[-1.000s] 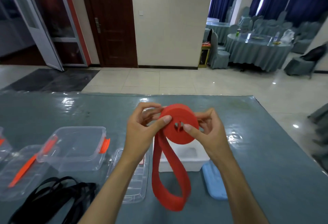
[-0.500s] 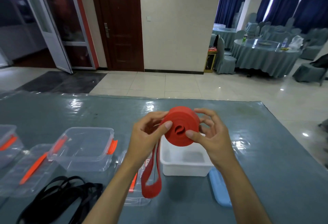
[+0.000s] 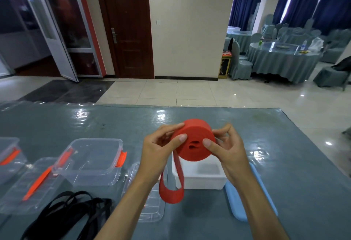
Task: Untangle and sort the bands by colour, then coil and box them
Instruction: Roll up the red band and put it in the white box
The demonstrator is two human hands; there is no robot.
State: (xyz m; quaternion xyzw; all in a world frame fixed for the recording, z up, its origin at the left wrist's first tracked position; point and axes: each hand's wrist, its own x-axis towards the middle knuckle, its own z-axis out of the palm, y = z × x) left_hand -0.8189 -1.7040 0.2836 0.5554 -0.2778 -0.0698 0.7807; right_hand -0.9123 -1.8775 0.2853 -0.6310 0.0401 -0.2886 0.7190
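Note:
A red band (image 3: 193,141) is rolled into a thick coil held upright above the table, with a short loose loop hanging below it. My left hand (image 3: 161,152) grips the coil's left side, thumb on its face. My right hand (image 3: 226,150) grips the right side, thumb near the centre hole. Under the coil stands an open white box (image 3: 201,181). Its blue lid (image 3: 237,207) lies to the right. A tangle of black bands (image 3: 76,213) lies at the near left.
Clear plastic boxes with orange clips (image 3: 91,162) and loose clear lids (image 3: 152,201) stand on the left half of the grey-blue table (image 3: 284,154). The table's right edge runs diagonally toward me. Beyond lie a tiled floor, doors and dining tables.
The hanging red loop has grown much shorter as more band wound onto the coil. Both hands have stayed on the coil.

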